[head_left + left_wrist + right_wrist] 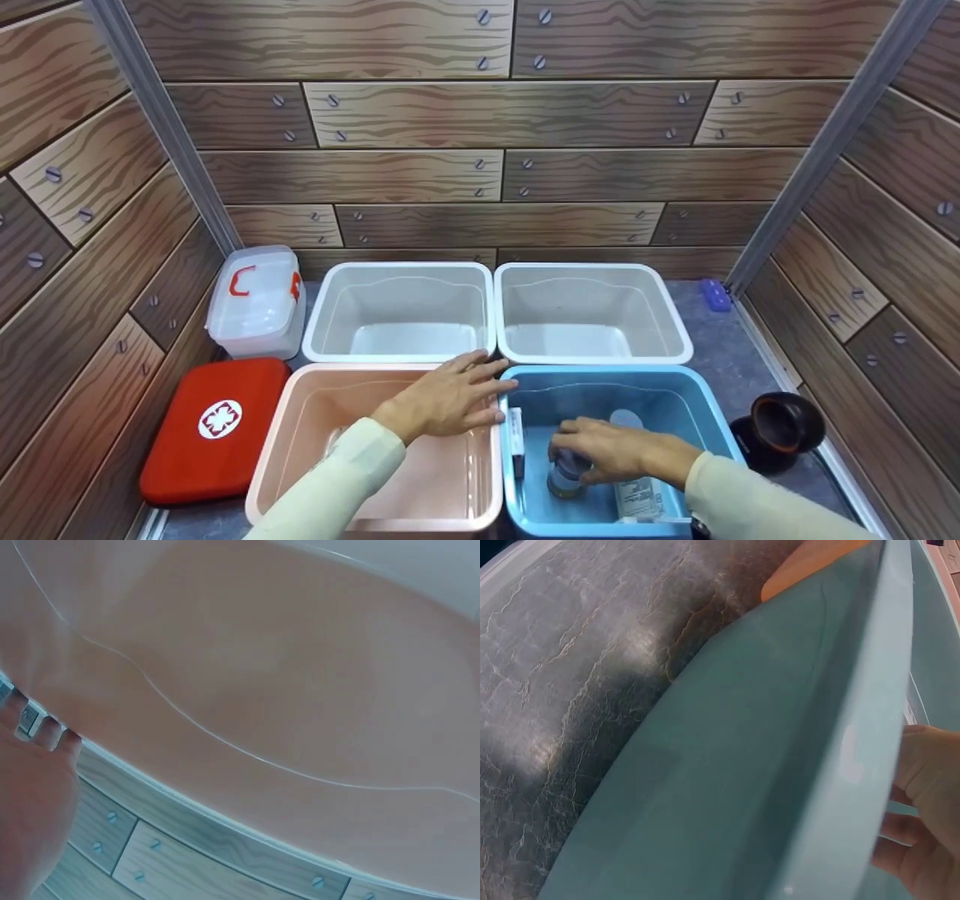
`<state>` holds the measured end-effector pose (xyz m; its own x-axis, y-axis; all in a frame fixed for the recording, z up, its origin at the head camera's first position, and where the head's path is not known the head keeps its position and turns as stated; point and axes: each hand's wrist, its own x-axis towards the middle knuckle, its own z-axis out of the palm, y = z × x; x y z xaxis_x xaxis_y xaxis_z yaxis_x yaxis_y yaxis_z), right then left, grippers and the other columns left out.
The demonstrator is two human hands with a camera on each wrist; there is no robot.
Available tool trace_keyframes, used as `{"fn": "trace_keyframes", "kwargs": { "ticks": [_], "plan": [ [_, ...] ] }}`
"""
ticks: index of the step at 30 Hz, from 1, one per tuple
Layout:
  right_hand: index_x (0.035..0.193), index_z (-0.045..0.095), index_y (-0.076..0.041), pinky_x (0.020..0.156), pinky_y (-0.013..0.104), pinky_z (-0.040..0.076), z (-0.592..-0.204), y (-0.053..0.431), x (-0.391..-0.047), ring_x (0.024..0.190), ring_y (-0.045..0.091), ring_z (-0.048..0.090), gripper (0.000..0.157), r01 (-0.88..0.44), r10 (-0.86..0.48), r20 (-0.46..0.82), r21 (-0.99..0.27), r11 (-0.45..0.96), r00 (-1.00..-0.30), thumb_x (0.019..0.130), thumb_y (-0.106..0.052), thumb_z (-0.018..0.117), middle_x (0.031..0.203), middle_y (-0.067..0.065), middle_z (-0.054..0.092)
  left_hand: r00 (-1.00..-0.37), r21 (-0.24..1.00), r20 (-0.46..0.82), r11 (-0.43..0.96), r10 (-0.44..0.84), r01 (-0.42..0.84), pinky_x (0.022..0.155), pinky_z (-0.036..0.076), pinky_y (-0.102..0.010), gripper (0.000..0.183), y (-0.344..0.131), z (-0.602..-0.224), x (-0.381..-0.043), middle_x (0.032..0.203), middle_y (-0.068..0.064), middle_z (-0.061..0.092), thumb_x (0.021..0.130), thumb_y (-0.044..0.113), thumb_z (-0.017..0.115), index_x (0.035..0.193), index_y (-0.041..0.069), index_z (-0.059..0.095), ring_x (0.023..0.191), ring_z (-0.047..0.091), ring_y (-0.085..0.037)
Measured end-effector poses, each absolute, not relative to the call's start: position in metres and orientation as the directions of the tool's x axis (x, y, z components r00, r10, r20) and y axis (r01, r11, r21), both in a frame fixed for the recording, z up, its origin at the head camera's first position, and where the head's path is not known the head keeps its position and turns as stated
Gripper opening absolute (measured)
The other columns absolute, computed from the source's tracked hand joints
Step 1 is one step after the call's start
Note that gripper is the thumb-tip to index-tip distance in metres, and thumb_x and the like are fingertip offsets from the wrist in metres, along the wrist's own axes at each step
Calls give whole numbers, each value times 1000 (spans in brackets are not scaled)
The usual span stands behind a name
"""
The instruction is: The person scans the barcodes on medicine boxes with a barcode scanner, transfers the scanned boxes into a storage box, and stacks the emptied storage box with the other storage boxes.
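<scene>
My right hand (611, 450) reaches down into the blue bin (712, 405) and grips a small dark-topped jar (565, 482) from above, fingers and thumb around its top. In the right wrist view the same hand (922, 810) shows past the bin's pale rim, and the jar is hidden there. My left hand (454, 397) is spread with straight fingers over the peach bin (259, 480), its fingertips right at the rim beside the blue bin. Near the jar lie a printed packet (639, 498), a narrow white box (516, 432) and a pale round-ended item (625, 418).
Two white bins (401, 268) (592, 268) stand behind. At left are a red case (217, 465) with a white emblem and a clear lidded box (259, 300). At right are a dark glossy pot-like object (787, 424) and a small purple item (715, 295). Wood-patterned walls enclose three sides.
</scene>
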<state>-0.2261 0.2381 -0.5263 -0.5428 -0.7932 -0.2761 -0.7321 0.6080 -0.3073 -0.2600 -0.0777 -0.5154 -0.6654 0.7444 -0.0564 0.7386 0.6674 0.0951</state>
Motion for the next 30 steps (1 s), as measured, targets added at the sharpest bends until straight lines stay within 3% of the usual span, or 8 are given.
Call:
{"fn": "trace_keyframes", "kwargs": {
  "ticks": [12, 18, 24, 30],
  "plan": [
    [127, 72, -22, 84, 30, 58, -517, 259, -227, 103, 8, 62, 42, -716, -815, -136, -412, 564, -564, 88, -12, 84, 117, -2, 69, -654, 126, -57, 655, 754, 745, 138, 20, -51, 64, -78, -517, -260, 182, 7, 23, 116, 62, 33, 173, 33, 34, 171, 19, -32],
    [131, 71, -20, 79, 26, 57, -497, 271, -228, 99, 9, 64, 42, -649, -784, -73, -516, 559, -617, 91, -16, 82, 118, 1, 69, -648, 108, -44, 649, 760, 753, 138, 22, -51, 64, -79, -517, -261, 182, 5, 26, 116, 61, 34, 172, 31, 36, 170, 21, -32],
    [132, 73, -20, 85, 27, 60, -479, 289, -231, 109, 16, 66, 43, -602, -745, 50, -626, 496, -666, 92, -5, 74, 129, 6, 67, -646, 93, -39, 646, 763, 758, 138, 22, -50, 64, -79, -518, -260, 181, 5, 26, 116, 61, 33, 172, 31, 36, 170, 22, -32],
    [133, 68, -10, 98, 28, 60, -468, 310, -235, 121, 12, 62, 42, -479, -640, 116, -766, 429, -760, 93, -1, 79, 140, 20, 63, -649, 112, -50, 650, 759, 751, 139, 20, -51, 64, -79, -517, -260, 182, 5, 24, 116, 61, 32, 173, 32, 34, 170, 19, -32]
  ]
}}
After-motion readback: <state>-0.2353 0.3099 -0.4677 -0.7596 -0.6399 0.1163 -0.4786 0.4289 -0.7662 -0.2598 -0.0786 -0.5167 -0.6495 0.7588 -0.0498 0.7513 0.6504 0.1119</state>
